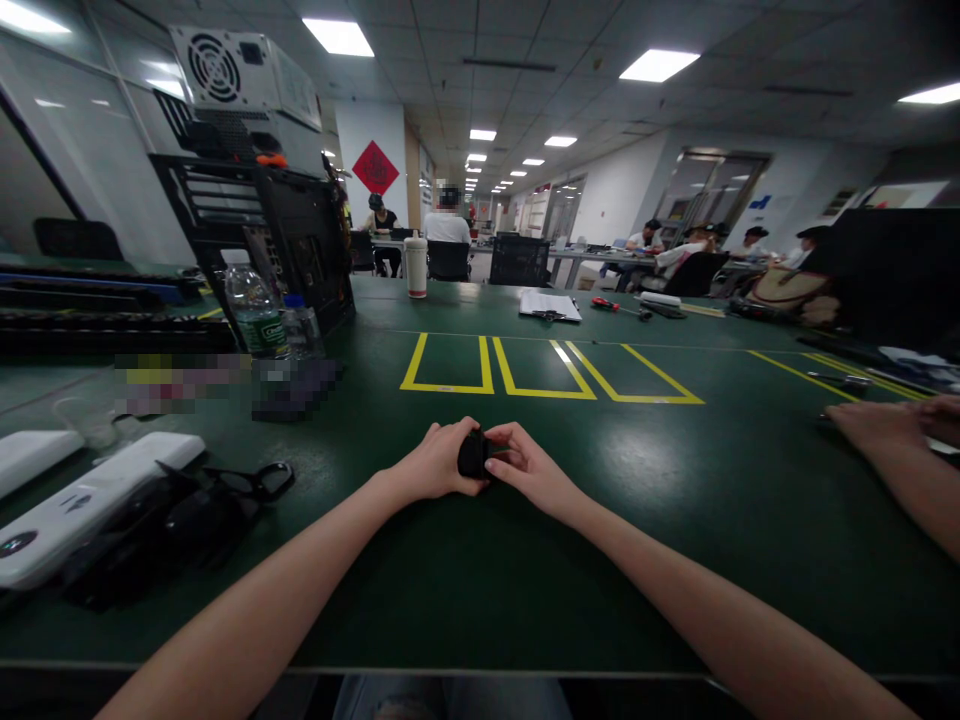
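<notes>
A small black rounded object (473, 456) is between my two hands, just above or on the green tabletop (480, 590); its kind I cannot make out. My left hand (437, 460) wraps round it from the left, with the thumb below and the fingers over the top. From the right, my right hand (523, 465) pinches at its edge with bent fingertips. Fingers partly cover the object. Beyond the hands, yellow tape outlines (544, 392) mark the table.
Left are black glasses (259, 480), a white device (105, 510), a water bottle (255, 305) and an open computer case (300, 240). Farther back stand a white cup (415, 266) and a clipboard (550, 305). Another person's hand (877, 430) rests at the right.
</notes>
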Demonstrator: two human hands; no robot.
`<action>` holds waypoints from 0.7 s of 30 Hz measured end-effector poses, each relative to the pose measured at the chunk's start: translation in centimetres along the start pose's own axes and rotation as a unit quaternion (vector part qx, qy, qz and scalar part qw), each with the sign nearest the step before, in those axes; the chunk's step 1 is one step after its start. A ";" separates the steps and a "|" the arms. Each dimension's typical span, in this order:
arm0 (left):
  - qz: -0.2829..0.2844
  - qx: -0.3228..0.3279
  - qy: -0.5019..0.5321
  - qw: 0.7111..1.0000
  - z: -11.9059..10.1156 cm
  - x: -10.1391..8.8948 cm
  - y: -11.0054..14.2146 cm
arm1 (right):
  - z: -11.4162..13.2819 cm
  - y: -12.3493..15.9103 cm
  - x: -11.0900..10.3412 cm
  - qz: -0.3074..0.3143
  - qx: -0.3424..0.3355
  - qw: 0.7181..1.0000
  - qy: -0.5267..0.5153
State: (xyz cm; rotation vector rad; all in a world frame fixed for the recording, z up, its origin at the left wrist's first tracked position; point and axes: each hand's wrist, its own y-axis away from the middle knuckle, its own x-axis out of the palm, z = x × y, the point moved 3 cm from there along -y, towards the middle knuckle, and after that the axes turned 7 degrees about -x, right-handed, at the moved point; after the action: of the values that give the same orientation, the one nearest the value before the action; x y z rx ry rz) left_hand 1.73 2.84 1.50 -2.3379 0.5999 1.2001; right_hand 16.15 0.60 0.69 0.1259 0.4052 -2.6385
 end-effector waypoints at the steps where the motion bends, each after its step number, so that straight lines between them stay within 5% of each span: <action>1: -0.002 -0.001 -0.002 1.000 0.0 0.0 0.0 | 0.0 0.0 0.0 -0.002 0.004 1.000 0.003; 21: 0.003 -0.023 -0.006 1.000 -0.3 -0.2 0.1 | 0.3 0.2 0.0 0.020 0.011 1.000 0.000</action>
State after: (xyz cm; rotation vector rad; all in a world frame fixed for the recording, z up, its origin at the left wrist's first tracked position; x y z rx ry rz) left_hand 1.77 2.61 1.82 -2.3663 0.5809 1.2434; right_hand 16.27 0.37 0.92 0.1400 0.3699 -2.6042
